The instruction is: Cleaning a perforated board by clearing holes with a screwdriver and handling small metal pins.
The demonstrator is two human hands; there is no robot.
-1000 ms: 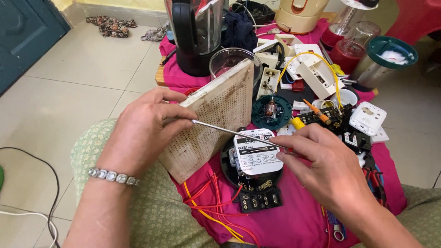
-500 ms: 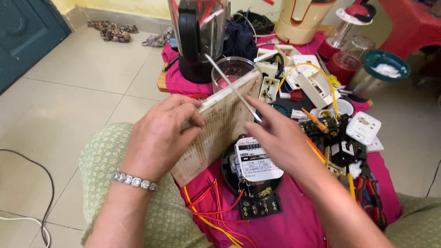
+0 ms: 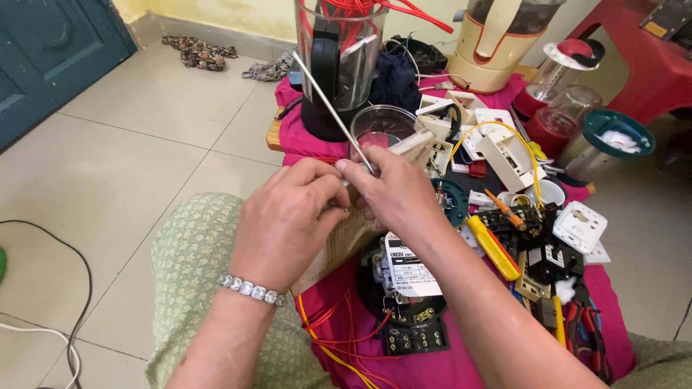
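My left hand grips the near edge of a tilted, stained perforated board that leans over my lap. My right hand rests against the board's top and holds a screwdriver, whose long metal shaft sticks up and to the left past the blender jar. The two hands touch at the fingertips and hide most of the board. Just below them lies a round black electric meter with a white label and a terminal block.
A pink cloth carries red and yellow wires, white switch boxes, a yellow-handled tool, pliers and a glass bowl. Blender jars and a cream appliance base stand behind. Tiled floor lies to the left.
My right hand moved left and up onto the board's top, meeting my left hand. The screwdriver shaft swung from level to pointing up and left. The view shifted right.
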